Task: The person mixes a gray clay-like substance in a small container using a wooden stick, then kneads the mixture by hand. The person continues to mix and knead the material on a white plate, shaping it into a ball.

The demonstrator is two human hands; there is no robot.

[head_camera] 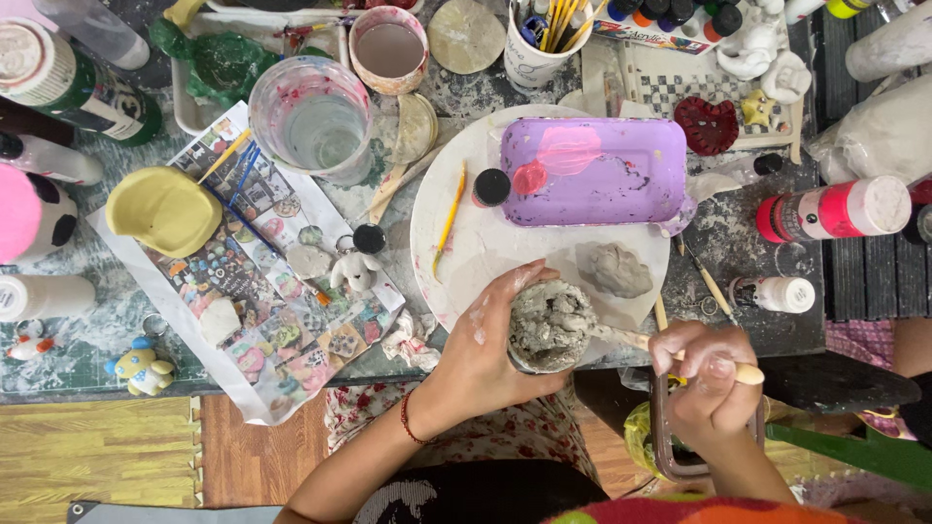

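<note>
My left hand (490,340) wraps around a lump of grey clay (551,325) that sits on a small cup, held at the table's near edge. My right hand (707,378) grips a wooden-handled tool (641,340) whose tip touches the right side of the clay. Both hands are smeared with clay. Just behind them a smaller grey clay piece (614,269) lies on a round white board (476,243).
A purple tray (621,170) with pink paint rests on the board, next to a yellow brush (449,218) and a black-capped bottle (491,186). A water cup (313,121), a yellow clay bowl (165,209), paint bottles (835,209) and small figurines crowd the table.
</note>
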